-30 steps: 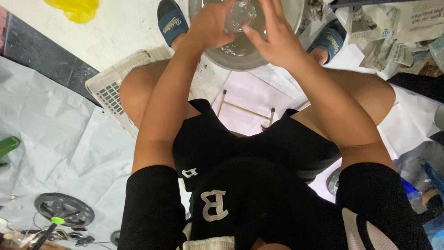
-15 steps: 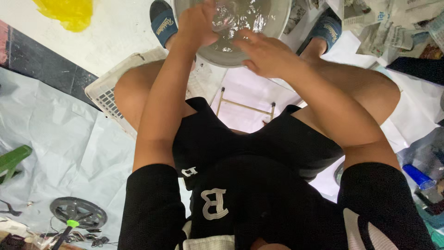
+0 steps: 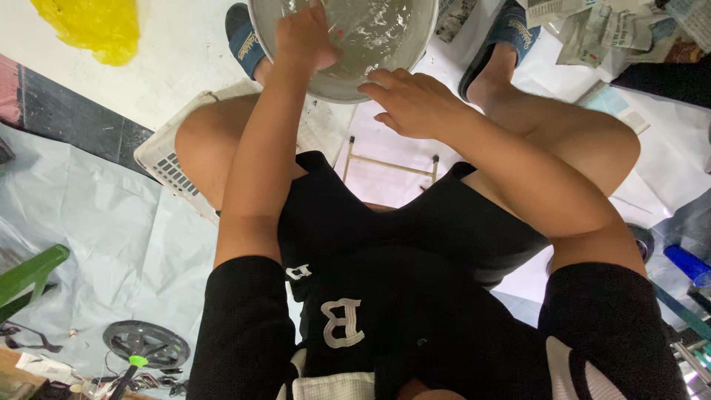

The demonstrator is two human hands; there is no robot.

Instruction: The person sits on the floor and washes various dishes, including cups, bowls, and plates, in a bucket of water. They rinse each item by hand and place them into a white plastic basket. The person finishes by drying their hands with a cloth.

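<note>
**Operator:** Head view, status of both hands?

**Observer:** Left hand (image 3: 304, 37) is inside the metal basin (image 3: 415, 44), fingers curled into a loose fist against the wet inner wall. Whether it grips anything cannot be told. Right hand (image 3: 411, 100) lies on the near rim of the basin, fingers extended and slightly spread, palm down, gripping nothing.

**Operator:** Location of the basin?

**Observer:** On the floor at the top of the view, between the person's feet. It holds clear water with ripples and glints. A blue sandal (image 3: 243, 41) sits just left of it; a second blue sandal (image 3: 503, 33) sits to its right.

**Operator:** Surroundings?

**Observer:** The person sits on a low stool (image 3: 385, 163), knees apart. A white slatted plastic crate (image 3: 167, 159) lies under the left thigh. Grey sheeting (image 3: 111, 244) covers the floor at left. A yellow cloth (image 3: 92, 26) lies at upper left. Crumpled newspaper (image 3: 615, 30) lies at upper right. A dark round disc (image 3: 146, 343) rests at lower left.
</note>
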